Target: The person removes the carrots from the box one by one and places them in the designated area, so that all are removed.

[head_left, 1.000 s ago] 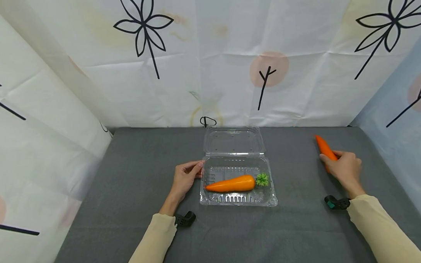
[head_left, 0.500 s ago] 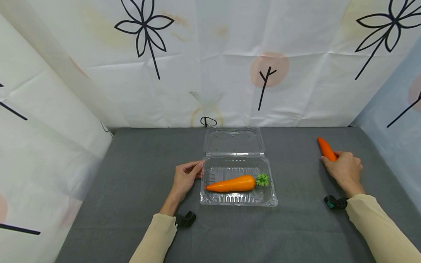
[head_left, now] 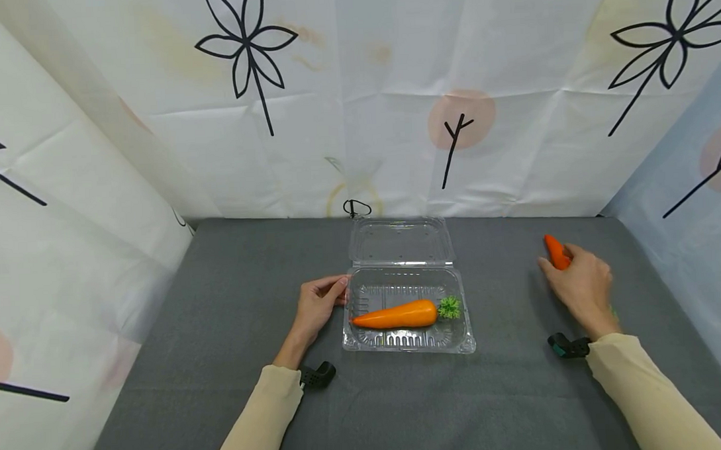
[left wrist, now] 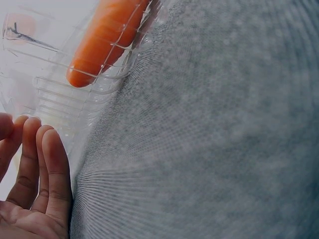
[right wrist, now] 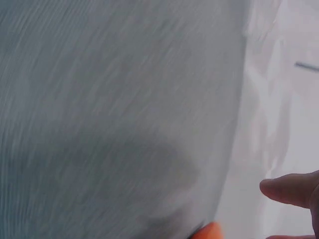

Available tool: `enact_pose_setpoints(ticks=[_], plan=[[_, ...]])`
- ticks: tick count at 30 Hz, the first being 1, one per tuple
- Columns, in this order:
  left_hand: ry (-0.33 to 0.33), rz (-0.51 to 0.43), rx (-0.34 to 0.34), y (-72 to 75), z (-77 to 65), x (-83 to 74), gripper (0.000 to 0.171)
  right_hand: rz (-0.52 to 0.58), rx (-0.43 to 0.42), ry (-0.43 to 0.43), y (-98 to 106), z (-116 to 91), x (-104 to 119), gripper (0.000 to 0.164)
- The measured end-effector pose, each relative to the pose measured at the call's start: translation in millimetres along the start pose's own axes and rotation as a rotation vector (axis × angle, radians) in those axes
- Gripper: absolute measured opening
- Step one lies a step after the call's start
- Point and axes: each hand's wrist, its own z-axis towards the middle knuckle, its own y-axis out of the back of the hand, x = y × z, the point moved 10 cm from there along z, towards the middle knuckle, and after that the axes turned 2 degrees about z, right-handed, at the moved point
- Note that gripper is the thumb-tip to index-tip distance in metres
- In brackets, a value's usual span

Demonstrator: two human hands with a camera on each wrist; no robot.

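Note:
A clear plastic clamshell box (head_left: 365, 345) lies with its lid (head_left: 403, 240) folded back. Inside rests an orange carrot (head_left: 399, 315) with a green tuft at its right end. My left hand (head_left: 317, 309) pinches the box's left rim between thumb and fingers; the left wrist view shows the fingertips (left wrist: 55, 144) at the clear wall. On the far right, a second carrot (head_left: 555, 250) lies on the table, mostly hidden under my right hand (head_left: 583, 287). That hand's thumb and fingers are spread over it. In the right wrist view a straight finger (right wrist: 286, 188) stands apart from the carrot's orange end.
A grey cloth (head_left: 231, 269) covers the table. White patterned curtains (head_left: 388, 151) hang along the back and left, and a bluish one (head_left: 692, 167) along the right. A black wrist mount sits at each sleeve.
The right hand first gripped the second carrot, lowered it slightly nearer, then loosened its fingers and shifted left over it. The carrot's tip stayed put lately. The left hand and box have not moved.

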Motion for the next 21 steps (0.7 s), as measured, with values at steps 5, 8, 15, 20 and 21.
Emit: enact_pose_setpoints(ticks=[5, 8, 15, 20, 21], plan=[[-0.005, 0.006, -0.004, 0.1, 0.0, -0.9, 0.022, 0.087, 0.021, 0.078, -2, -11, 31, 0.060], [-0.005, 0.008, -0.010, 0.4, -0.2, -1.4, 0.021, 0.168, 0.020, 0.178, -4, -18, 54, 0.056], [0.013, 0.012, -0.011, 0.8, -0.9, -0.4, 0.021, 0.323, 0.113, 0.371, -20, -41, 109, 0.050], [0.020, 0.022, -0.017, 1.5, -0.8, 1.4, 0.020, 0.426, 0.269, 0.502, -38, -64, 146, 0.049], [0.020, 0.023, -0.017, 1.5, -0.9, 1.4, 0.020, 0.438, 0.306, 0.522, -43, -68, 152, 0.049]])
